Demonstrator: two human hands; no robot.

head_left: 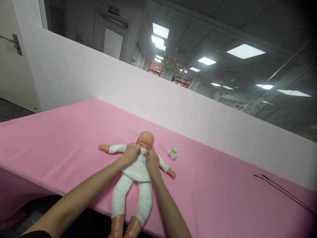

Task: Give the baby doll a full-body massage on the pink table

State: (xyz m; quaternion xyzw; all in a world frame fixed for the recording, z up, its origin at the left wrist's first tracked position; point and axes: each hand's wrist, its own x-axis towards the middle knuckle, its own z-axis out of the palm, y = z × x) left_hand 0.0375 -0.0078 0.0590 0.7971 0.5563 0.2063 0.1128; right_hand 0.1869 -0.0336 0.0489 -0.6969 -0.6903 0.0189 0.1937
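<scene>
A baby doll (140, 168) with a white cloth body lies on the pink-covered table (210, 185), its head toward the wall and its arms spread. Its lower legs reach over the table's near edge. My left hand (132, 152) is closed at the doll's upper chest, just below the neck. Beside it, my right hand (152, 160) is also closed, pinching near the bunched white cloth at the collar. What lies inside the fingers of either hand is mostly hidden. To the right of the doll's head stands a small clear bottle (172, 153) with a green cap.
Two thin dark cords (284, 193) lie at the table's right side. A low white wall (153, 102) runs along the far edge, with glass above it. At the far left is a door (15, 66) with a metal handle.
</scene>
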